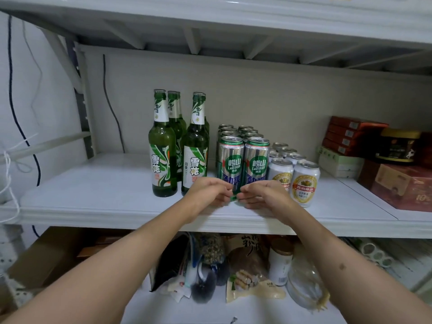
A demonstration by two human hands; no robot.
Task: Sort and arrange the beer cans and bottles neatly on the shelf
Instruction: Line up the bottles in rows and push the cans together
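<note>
White shelf (93,202) against a pale back wall, under another shelf's ribbed underside. At mid-shelf, two rows of tall green-and-silver Laoshan cans (243,160), upright and touching, running back to the wall. In front of the foremost pair, left hand (208,195) and right hand (264,195), fingertips nearly meeting at the cans' bases, fingers curled; whether gripping the cans or only touching, impossible to tell. Just right of those cans, shorter white-and-gold cans (294,178), also in two rows. Just left, a cluster of green Snow bottles (180,148), upright, white-and-green labels facing forward. Farther left of the bottles, bare shelf up to the post. Well right of the cans, stacked red boxes (350,134) and a dark tub (397,146). Below the front edge, bags and jars.
</note>
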